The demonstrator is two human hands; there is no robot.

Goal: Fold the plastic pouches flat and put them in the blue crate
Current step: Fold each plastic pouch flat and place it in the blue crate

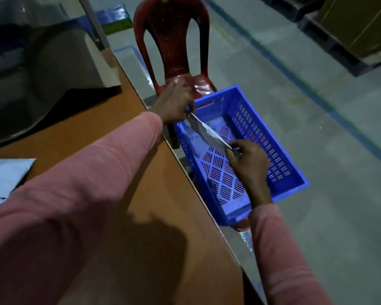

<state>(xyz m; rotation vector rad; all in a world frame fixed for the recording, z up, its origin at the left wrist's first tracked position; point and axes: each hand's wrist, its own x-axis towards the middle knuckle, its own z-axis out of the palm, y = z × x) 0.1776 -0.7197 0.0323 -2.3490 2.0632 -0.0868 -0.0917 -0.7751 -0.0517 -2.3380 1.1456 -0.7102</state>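
Note:
A folded silvery plastic pouch [204, 131] hangs edge-on over the blue crate [279, 150], which sits on the seat of a red chair beside the table. My left hand [174, 101] pinches the pouch's far end above the crate's back corner. My right hand [248, 160] pinches its near end over the crate's slotted floor. The crate's floor shows through its slots; a pale patch lies near its far end. More flat pale pouches [6, 177] lie on the table at the left edge.
The brown wooden table [141, 194] runs along the left, its edge next to the crate. A dark sheet and a grey shape [53, 73] cover its far part. The red chair's back [172, 36] rises behind the crate. Grey floor with blue lines spreads right.

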